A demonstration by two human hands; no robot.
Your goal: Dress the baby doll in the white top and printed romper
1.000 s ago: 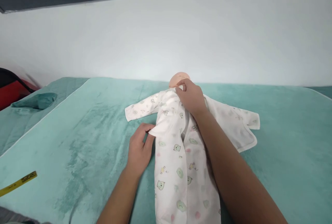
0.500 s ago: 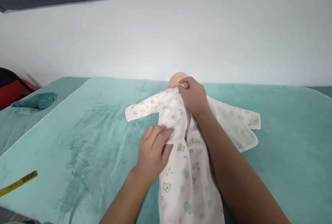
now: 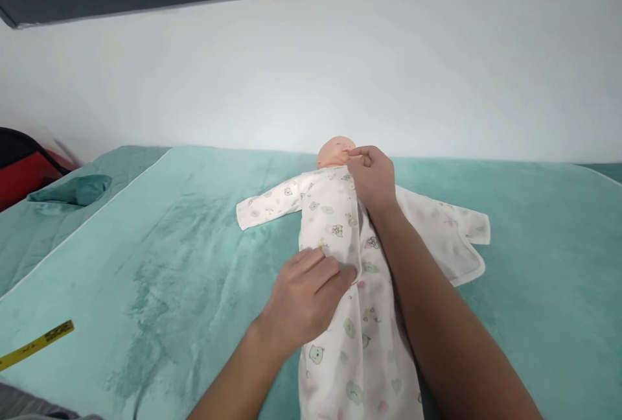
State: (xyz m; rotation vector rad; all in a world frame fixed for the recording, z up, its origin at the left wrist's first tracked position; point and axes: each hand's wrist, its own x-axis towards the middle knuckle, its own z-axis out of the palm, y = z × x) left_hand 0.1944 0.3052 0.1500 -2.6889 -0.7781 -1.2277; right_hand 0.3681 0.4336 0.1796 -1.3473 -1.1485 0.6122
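Observation:
A baby doll (image 3: 335, 151) lies on its back, its head toward the wall. It is dressed in white printed pants (image 3: 357, 355) and a white baby shirt (image 3: 323, 203) with small animal prints. The shirt's left-side panel lies across the chest, and its other half spreads open to the right. My right hand (image 3: 374, 177) pinches the panel's upper edge near the doll's neck, partly covering the head. Lower down, my left hand (image 3: 308, 290) pinches the bottom corner of the same panel over the doll's belly. One sleeve stretches out to each side.
A teal plush blanket (image 3: 194, 264) covers the surface under the doll. Behind it rises a white wall (image 3: 272, 76). A yellow strip (image 3: 36, 345) lies at the lower left, and a red and black bag (image 3: 24, 170) stands at the left edge.
My left hand has moved right, drawing the shirt panel's lower corner across the belly. My right hand has shifted slightly right with the upper edge.

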